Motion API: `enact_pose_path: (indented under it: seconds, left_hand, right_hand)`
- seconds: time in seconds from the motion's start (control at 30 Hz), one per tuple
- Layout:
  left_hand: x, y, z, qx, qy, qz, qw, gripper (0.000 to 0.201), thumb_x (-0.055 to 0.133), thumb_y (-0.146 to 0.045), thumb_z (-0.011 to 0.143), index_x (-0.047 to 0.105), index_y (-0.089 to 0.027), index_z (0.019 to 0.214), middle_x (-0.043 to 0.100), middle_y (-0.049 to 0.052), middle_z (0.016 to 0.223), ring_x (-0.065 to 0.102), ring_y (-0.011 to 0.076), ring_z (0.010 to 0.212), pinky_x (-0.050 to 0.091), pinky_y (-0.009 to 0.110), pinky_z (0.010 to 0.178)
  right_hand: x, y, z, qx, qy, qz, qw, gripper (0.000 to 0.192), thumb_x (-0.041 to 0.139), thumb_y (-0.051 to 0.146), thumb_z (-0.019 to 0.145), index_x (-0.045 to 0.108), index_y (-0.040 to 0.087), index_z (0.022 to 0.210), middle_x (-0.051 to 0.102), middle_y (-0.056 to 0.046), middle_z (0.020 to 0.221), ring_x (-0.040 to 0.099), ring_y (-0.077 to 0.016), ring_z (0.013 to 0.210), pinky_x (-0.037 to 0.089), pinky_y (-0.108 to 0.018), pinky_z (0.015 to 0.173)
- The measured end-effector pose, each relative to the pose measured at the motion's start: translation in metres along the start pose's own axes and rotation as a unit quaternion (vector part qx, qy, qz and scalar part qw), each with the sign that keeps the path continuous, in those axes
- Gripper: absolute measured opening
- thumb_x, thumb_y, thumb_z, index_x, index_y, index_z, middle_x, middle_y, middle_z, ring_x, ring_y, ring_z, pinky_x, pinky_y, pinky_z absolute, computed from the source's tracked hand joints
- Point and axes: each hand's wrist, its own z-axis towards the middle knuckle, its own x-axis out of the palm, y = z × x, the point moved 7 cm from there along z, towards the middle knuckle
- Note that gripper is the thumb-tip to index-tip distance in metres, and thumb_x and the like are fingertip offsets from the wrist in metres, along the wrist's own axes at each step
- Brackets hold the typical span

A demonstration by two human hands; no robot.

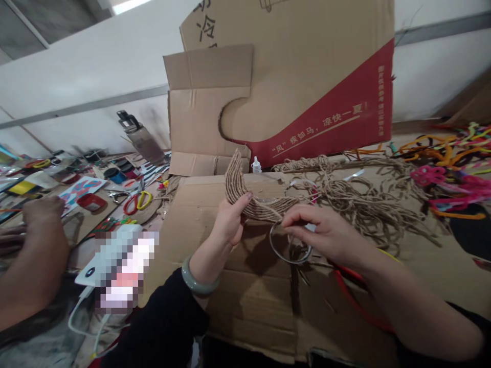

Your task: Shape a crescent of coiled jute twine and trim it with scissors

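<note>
Left hand point(230, 220) grips a curved, crescent-shaped piece wrapped in jute twine point(245, 197); thumb on the near face, fingers behind, closed firmly about its lower bend. The upper horn of the piece rises above the grip, the tail runs off toward the right hand.

Right hand point(326, 235) pinches narrowly, thumb and forefinger closed on a thin wire ring point(289, 245) at the point where it meets the wrapped tail. The ring hangs below the pinch, just beside the left wrist and its pale bangle point(197, 278).

Beyond both grips: a loose tangle of twine point(364, 204) on the flattened cardboard point(238, 296), and a small glue bottle point(256, 165) just past the crescent. Further right of the right hand, a heap of coloured pipe cleaners point(452, 168). Well left of the left hand, another person's arm point(34, 255) over a cluttered bench with yellow-handled scissors point(138, 200).

Judgement: the step looks like joining ring to wrapped piece. To do it well, the left grip should hold the crescent steady while the right keeps the ring seated against the tail, twine taut, turns tight together.
</note>
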Motion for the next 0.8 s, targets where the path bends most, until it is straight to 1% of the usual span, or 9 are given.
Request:
enact_pose_path:
  seconds: [0.07,0.13,0.2,0.3,0.37,0.43,0.5,0.6,0.8]
  left_hand:
    - [0.004,0.001,-0.002,-0.001,0.018,0.012,1.000,0.025,0.081,-0.023,0.055,0.067,-0.013,0.074,0.069,0.000,0.069,0.061,0.0096,0.063,0.049,0.023,0.067]
    - [0.007,0.002,-0.006,-0.007,0.032,0.027,0.999,0.023,0.081,-0.023,0.056,0.069,-0.013,0.073,0.069,0.001,0.069,0.061,0.0097,0.064,0.050,0.023,0.068]
    - [0.010,0.004,-0.009,-0.012,0.045,0.038,0.998,0.021,0.080,-0.023,0.057,0.070,-0.013,0.072,0.069,0.001,0.069,0.062,0.0103,0.065,0.050,0.024,0.070]
    - [0.014,0.006,-0.012,-0.012,0.061,0.047,0.997,0.019,0.080,-0.023,0.059,0.071,-0.014,0.073,0.070,0.001,0.069,0.062,0.0111,0.066,0.051,0.025,0.073]
    - [0.015,0.007,-0.013,-0.015,0.071,0.056,0.996,0.019,0.079,-0.023,0.060,0.071,-0.014,0.076,0.071,0.002,0.072,0.064,0.0122,0.068,0.052,0.027,0.076]
    - [0.017,0.010,-0.015,-0.023,0.085,0.063,0.994,0.022,0.077,-0.023,0.063,0.072,-0.013,0.081,0.073,0.005,0.079,0.066,0.0145,0.074,0.052,0.029,0.079]
    - [0.019,0.012,-0.015,-0.025,0.100,0.061,0.993,0.026,0.077,-0.023,0.065,0.072,-0.013,0.088,0.074,0.006,0.085,0.068,0.0170,0.081,0.051,0.030,0.082]
    - [0.020,0.013,-0.016,-0.021,0.111,0.055,0.992,0.026,0.076,-0.023,0.066,0.072,-0.014,0.090,0.075,0.007,0.088,0.068,0.0190,0.086,0.051,0.032,0.085]
    - [0.020,0.013,-0.016,-0.030,0.106,0.053,0.992,0.022,0.075,-0.024,0.068,0.072,-0.013,0.087,0.075,0.008,0.087,0.069,0.0194,0.082,0.052,0.032,0.081]
  right_hand:
    - [-0.016,0.004,-0.003,-0.046,-0.071,-0.098,0.992,0.018,0.049,0.017,0.086,0.066,0.021,0.089,0.071,-0.002,0.083,0.066,-0.0137,0.076,0.052,-0.025,0.070]
    - [-0.027,0.005,-0.007,-0.076,-0.138,-0.202,0.967,0.022,0.047,0.015,0.087,0.066,0.020,0.097,0.071,-0.004,0.089,0.067,-0.0167,0.083,0.052,-0.029,0.076]
    - [-0.030,0.005,-0.009,-0.096,-0.165,-0.277,0.942,0.024,0.046,0.013,0.087,0.066,0.018,0.099,0.072,-0.006,0.093,0.066,-0.0197,0.088,0.053,-0.034,0.081]
    - [-0.025,0.005,-0.009,-0.113,-0.173,-0.313,0.927,0.024,0.047,0.009,0.085,0.068,0.016,0.094,0.071,-0.008,0.097,0.065,-0.0223,0.093,0.052,-0.038,0.086]
    - [-0.020,0.010,-0.009,-0.127,-0.187,-0.304,0.926,0.022,0.049,0.009,0.084,0.068,0.014,0.094,0.070,-0.010,0.102,0.064,-0.0234,0.097,0.051,-0.040,0.091]
    - [-0.011,0.017,-0.010,-0.149,-0.187,-0.295,0.925,0.021,0.052,0.010,0.083,0.068,0.013,0.097,0.069,-0.011,0.106,0.062,-0.0249,0.103,0.049,-0.042,0.095]
    - [-0.001,0.022,-0.010,-0.167,-0.173,-0.303,0.922,0.021,0.055,0.013,0.084,0.068,0.014,0.100,0.068,-0.011,0.109,0.059,-0.0269,0.109,0.048,-0.044,0.096]
    - [0.009,0.025,-0.010,-0.179,-0.156,-0.322,0.916,0.021,0.056,0.015,0.084,0.069,0.016,0.101,0.068,-0.010,0.109,0.057,-0.0285,0.113,0.048,-0.046,0.096]
    - [0.014,0.022,-0.007,-0.159,-0.120,-0.332,0.922,0.021,0.052,0.019,0.087,0.069,0.018,0.100,0.067,-0.010,0.112,0.053,-0.0280,0.119,0.043,-0.048,0.102]
